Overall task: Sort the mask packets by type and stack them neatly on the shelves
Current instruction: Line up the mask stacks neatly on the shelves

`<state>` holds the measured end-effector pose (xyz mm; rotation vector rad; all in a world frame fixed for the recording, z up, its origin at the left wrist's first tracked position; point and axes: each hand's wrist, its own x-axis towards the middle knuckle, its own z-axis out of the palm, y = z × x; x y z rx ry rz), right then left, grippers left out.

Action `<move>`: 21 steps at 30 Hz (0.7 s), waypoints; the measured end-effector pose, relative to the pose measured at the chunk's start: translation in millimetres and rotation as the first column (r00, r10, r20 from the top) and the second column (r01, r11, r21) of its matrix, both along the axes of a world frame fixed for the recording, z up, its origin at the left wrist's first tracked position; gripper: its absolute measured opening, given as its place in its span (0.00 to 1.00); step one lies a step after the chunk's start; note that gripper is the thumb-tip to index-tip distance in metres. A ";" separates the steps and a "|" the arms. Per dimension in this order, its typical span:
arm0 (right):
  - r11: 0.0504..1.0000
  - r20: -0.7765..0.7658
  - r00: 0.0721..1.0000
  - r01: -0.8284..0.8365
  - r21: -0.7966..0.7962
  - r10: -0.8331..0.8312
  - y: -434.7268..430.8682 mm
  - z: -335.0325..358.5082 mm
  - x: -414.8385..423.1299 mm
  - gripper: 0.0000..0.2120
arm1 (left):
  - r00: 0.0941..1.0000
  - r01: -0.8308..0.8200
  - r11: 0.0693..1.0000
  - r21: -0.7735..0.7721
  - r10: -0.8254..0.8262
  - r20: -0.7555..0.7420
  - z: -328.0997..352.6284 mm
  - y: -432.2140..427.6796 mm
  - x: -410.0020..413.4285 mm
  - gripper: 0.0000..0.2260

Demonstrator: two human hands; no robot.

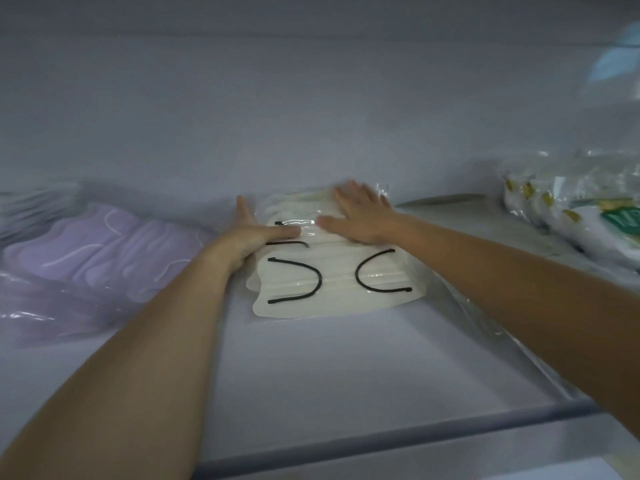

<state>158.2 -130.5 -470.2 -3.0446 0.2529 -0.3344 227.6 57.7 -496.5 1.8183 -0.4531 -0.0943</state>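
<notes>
On a white shelf (pixel 346 375), clear packets of lilac masks (pixel 104 251) lie at left. Just beside them, the left hand (pixel 254 233) presses straight fingers against the side of a mid-shelf stack of cream mask packets (pixel 332 282) with black ear loops, thumb on top. The right hand (pixel 360 216) lies flat on the stack, fingers spread. Green-and-yellow printed packets (pixel 571 216) sit at right.

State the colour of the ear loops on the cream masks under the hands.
Black: the thin cord ear loops show best in the head view.
</notes>
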 end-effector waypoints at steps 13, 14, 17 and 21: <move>0.999 -0.082 0.996 -0.020 0.037 0.023 -5.7 -7.5 -3.1 0.39 | 1.000 -0.017 0.998 -0.064 0.015 -0.023 -4.3 -6.3 -17.2 0.46; 0.999 -0.078 0.997 -0.024 0.039 0.027 -6.0 -7.9 -2.9 0.39 | 1.000 -0.019 0.998 -0.060 0.018 -0.024 -3.6 -6.6 -17.7 0.45; 0.999 -0.067 0.997 -0.034 0.039 0.036 -6.4 -10.1 -2.7 0.38 | 1.000 -0.016 0.999 -0.042 0.015 -0.022 -4.2 -6.6 -14.8 0.47; 0.998 -0.049 0.998 -0.038 0.046 0.040 -7.4 -11.4 -3.6 0.38 | 1.000 -0.003 0.999 -0.039 0.002 -0.008 -4.4 -7.7 -16.7 0.49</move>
